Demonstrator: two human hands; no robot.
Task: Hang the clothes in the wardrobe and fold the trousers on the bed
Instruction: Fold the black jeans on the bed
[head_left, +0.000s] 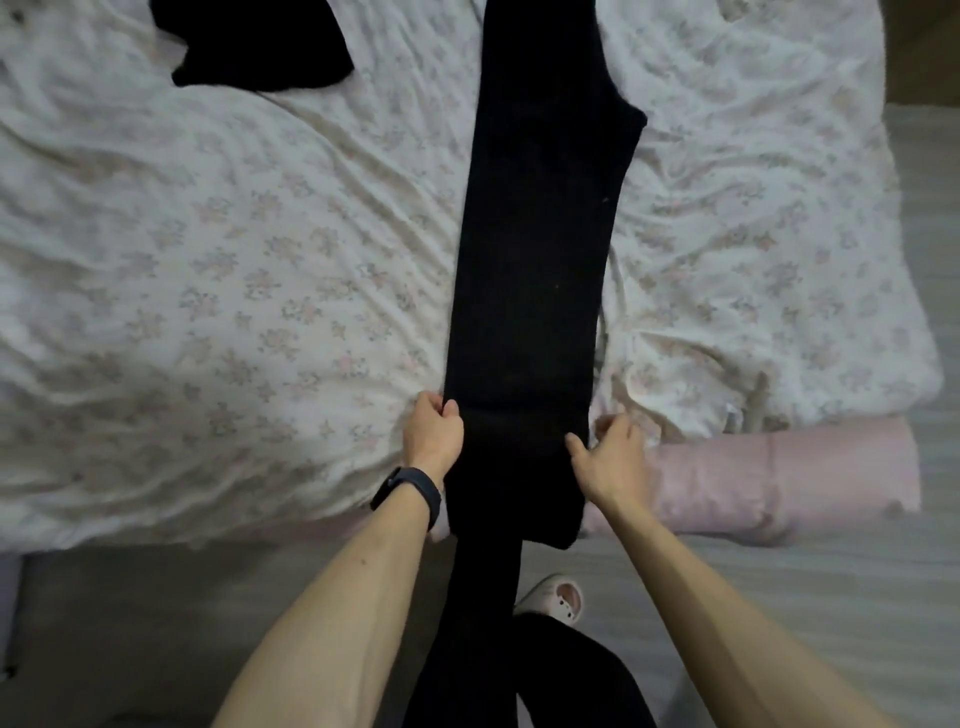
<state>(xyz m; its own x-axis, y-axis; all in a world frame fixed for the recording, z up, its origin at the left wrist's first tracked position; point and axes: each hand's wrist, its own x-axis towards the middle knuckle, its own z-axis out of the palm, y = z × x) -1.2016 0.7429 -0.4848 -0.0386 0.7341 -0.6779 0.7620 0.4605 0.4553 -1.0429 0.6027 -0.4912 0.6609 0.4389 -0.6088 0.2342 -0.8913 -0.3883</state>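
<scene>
The left hand (434, 428) is seen at the left edge of the black trousers (535, 249), its fingers curled and the cloth's edge apparently pinched between them; a dark wristband (408, 496) is worn on that wrist. The right hand (613, 452) is set at the opposite edge, level with the left. Its thumb is laid on the cloth and its fingers are loosely bent just beside the edge. Whether the cloth is clamped there cannot be told.

The trousers are laid flat between the two hands, legs stacked into one long strip. The long axis runs straight away from the person, up the bed (234, 260). The near end is draped over the bed's edge, and the far end is cut off by the top of the frame. Both hands are equally near the strip, close to its near end, so most of its length lies ahead of them. A lengthwise fold is judged to be next, with the near end lifted and carried forward along that axis.

The bed is covered with a rumpled white flowered cover. A second black garment (260, 47) is left near the far left corner, well apart from the trousers. A pink layer (779, 478) is exposed under the cover at the right. Below, a pale slipper (553, 603) is visible on the grey floor (805, 597).
</scene>
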